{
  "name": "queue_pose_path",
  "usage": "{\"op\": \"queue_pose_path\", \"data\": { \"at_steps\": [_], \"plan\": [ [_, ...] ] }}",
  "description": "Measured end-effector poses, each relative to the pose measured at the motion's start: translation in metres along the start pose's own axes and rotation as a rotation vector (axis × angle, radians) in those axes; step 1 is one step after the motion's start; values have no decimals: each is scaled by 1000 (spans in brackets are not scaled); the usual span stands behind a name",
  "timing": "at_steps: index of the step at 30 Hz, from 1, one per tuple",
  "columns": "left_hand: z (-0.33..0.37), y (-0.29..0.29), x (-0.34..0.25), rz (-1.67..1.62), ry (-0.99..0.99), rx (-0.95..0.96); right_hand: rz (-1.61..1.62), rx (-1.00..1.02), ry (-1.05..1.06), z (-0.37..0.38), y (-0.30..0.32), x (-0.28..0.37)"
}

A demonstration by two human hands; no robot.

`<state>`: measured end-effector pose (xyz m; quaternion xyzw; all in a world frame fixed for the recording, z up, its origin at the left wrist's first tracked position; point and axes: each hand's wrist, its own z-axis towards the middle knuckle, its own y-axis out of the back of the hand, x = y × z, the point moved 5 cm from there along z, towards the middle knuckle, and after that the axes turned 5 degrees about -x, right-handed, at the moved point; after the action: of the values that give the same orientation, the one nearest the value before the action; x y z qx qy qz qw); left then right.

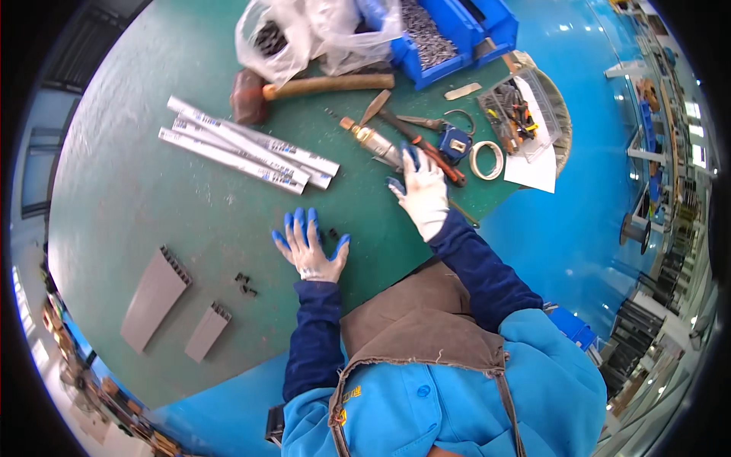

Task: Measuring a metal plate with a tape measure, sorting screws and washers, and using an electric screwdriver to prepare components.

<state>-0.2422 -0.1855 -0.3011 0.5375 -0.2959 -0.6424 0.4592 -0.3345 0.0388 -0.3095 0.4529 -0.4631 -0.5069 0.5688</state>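
Observation:
My left hand (310,250), in a white glove with blue fingertips, rests palm down over the green table with its fingers spread. Right by its thumb lie small black pieces (333,233). My right hand (423,196), gloved alike, reaches forward with fingers stretched out and thumb apart. Its fingertips are at the rear end of a metal air drill (373,142) with a brass-coloured tip; whether they touch it I cannot tell. Just beside those fingers is the red-and-black handle of a hammer (415,137). Several white wrapped strips (244,148) lie beyond my left hand.
Two grey hollow profiles (158,297) and small black parts (244,284) lie at the left. Farther off are a mallet (249,97), plastic bags (335,34) and a blue bin (440,68) of fasteners. A tape measure (454,143), tape roll (486,160) and clear box (518,114) sit rightward.

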Motion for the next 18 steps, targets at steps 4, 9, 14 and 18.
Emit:
{"op": "queue_pose_path", "data": {
  "at_steps": [4,9,14,18],
  "plan": [
    [30,-10,-49,-45,-59,-44,28,239,-27,31,-10,-4],
    [77,-35,-125,-188,-237,-1,276,206,51,17,1,-38],
    [115,-86,-234,-185,-333,250,644,397,176,-48,34,-108],
    [119,-131,-250,25,-310,371,790,709,27,-82,50,-170]
  ]
}}
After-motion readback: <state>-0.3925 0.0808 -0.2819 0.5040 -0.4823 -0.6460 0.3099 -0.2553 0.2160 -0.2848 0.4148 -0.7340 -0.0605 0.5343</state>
